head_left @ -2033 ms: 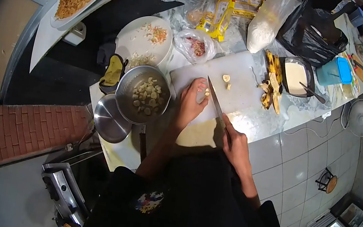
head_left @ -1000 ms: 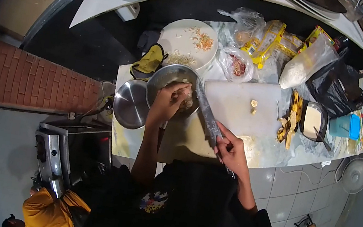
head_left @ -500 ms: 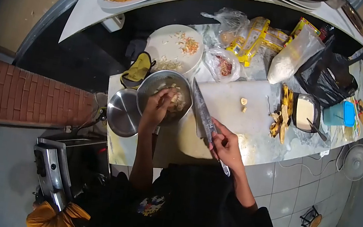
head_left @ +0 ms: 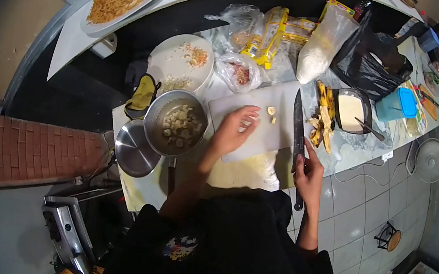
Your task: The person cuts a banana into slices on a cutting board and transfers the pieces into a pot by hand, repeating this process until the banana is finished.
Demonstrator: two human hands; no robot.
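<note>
My right hand grips a large kitchen knife by its handle, the blade pointing away along the right side of the white cutting board. Over the board's left part reaches my left hand, fingers loosely apart and nothing visible in them. Just right of its fingertips lie two small banana pieces. Left of this hand stands a metal saucepan holding many cut banana chunks. Banana peels lie to the right of the knife.
A metal lid rests beside the saucepan. Behind are a round white board with chopped bits, a plastic bag of red pieces and a flour bag. A bowl of batter and blue-lidded container stand right.
My left hand has left the saucepan and moved right over the cutting board. The knife has swung from the board's left side to its right. The view has shifted.
</note>
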